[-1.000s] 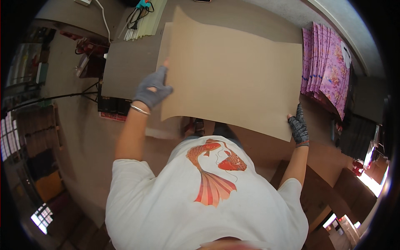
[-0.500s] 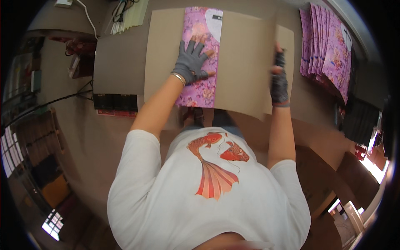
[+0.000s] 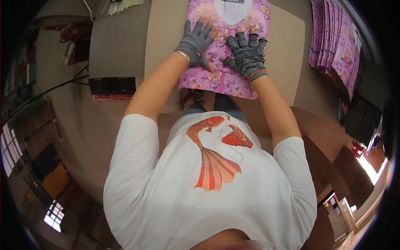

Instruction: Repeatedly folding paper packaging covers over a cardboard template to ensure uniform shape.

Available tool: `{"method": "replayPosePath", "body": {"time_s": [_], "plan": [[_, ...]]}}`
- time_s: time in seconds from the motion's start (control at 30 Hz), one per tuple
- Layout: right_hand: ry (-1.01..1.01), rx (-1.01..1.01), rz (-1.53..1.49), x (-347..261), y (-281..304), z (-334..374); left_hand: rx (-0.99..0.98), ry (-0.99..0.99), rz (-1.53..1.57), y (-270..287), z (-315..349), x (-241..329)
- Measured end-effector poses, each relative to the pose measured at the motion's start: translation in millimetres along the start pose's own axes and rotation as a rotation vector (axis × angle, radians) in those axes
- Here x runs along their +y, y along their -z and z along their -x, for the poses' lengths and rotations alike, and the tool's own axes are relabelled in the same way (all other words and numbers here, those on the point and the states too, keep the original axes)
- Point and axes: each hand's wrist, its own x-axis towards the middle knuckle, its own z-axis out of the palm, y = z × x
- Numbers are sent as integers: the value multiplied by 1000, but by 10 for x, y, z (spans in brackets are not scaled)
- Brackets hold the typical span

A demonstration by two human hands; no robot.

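Note:
A purple floral cardboard sleeve (image 3: 223, 79), with a pale rounded panel at its far end, lies folded in front of me with its printed side up. My left hand (image 3: 196, 43), in a plain grey fingerless glove, rests on its left part with the fingers spread. On the right part lies my right hand (image 3: 246, 52), in a darker mottled fingerless glove with an orange-edged cuff, also with fingers apart. Both hands press flat and grip nothing. Beneath the sleeve is a larger tan board (image 3: 285, 62), which shows on both sides of it.
At the right stands a fanned stack of similar purple floral pieces (image 3: 333, 41). Pale strips (image 3: 125, 6) and a white cable (image 3: 88, 9) lie at the far left. Below the grey table's left part (image 3: 116, 50) are dark boxes (image 3: 112, 86).
My right hand has swung the right-hand flap over to the left, so its printed face now shows. That hand lies flat beside my left hand, which has stayed on the sleeve.

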Motion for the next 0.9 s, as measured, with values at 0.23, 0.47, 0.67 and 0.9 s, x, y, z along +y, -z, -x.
{"method": "replayPosePath", "body": {"time_s": [0.23,0.47,0.67,0.9], "plan": [[22,25,-22,10,-114,-8,-74,-1,-8,95,10,42],[-2,-7,-48,4,-106,-51,-77,-3,-15,112,4,49],[-9,11,-41,17,-169,-47,-53,54,87,87,-34,109],[15,12,-84,56,-101,-49,60,88,115,19,-86,157]]}}
